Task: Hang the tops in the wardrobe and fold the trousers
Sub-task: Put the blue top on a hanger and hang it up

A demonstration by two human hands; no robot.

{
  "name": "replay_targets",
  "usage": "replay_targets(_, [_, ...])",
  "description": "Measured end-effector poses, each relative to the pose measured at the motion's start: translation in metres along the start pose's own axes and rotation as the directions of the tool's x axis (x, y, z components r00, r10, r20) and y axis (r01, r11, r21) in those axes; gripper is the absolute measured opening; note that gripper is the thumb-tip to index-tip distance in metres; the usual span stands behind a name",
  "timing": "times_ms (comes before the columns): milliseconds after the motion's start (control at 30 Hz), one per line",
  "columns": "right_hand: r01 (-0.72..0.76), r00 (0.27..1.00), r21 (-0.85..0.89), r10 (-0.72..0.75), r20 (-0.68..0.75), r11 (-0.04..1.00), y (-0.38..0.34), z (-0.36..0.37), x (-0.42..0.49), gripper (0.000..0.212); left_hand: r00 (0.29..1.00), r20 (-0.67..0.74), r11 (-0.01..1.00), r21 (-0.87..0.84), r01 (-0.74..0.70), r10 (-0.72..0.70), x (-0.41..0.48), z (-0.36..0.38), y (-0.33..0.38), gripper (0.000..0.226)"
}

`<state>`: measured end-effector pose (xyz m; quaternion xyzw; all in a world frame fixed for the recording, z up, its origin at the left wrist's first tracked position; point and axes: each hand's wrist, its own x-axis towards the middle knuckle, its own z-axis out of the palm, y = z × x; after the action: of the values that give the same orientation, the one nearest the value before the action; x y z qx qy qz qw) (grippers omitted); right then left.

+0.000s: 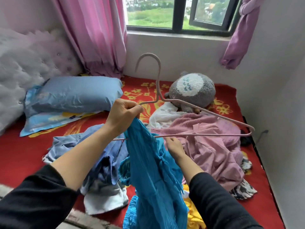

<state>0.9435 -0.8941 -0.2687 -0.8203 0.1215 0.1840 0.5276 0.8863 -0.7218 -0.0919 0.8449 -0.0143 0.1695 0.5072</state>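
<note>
A pale pink hanger (194,108) is held up over the bed, hook upward. My left hand (123,113) grips its left shoulder together with the top of a teal blue top (148,171), which hangs down in front of me. The hanger's bottom bar passes through the teal fabric. My right hand (175,143) is just under that bar beside the teal top, fingers lightly bent at the fabric; whether it grips anything I cannot tell. A pink garment (212,146), a white one (162,114), blue-grey clothes (99,156) and a yellow piece (193,210) lie heaped on the bed.
The bed has a red flowered cover (24,151), a blue pillow (74,93) at the left and a grey plush toy (191,91) at the back. A wall (280,96) runs close on the right. Pink curtains (97,35) and a window (178,14) stand behind.
</note>
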Motion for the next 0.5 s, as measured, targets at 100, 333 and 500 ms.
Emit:
replay_targets(100, [-0.111,0.987,0.100,0.098,0.126,0.989,-0.001,0.015,0.009,0.071,1.000,-0.017,0.997,-0.082,0.005,-0.007,0.003,-0.006,0.002,0.029])
replay_targets(333, [-0.033,0.999,0.274,0.036,-0.004,0.961,0.008,0.015,0.012,0.009,0.998,-0.061,1.000,-0.003,0.005,-0.006,0.005,-0.028,-0.024,0.033])
replay_targets(500, [-0.035,0.968,0.598,0.176,-0.178,0.801,0.002,-0.028,0.016,0.011,0.989,-0.146,0.994,0.100,0.050,-0.035,-0.006,-0.036,-0.065,0.032])
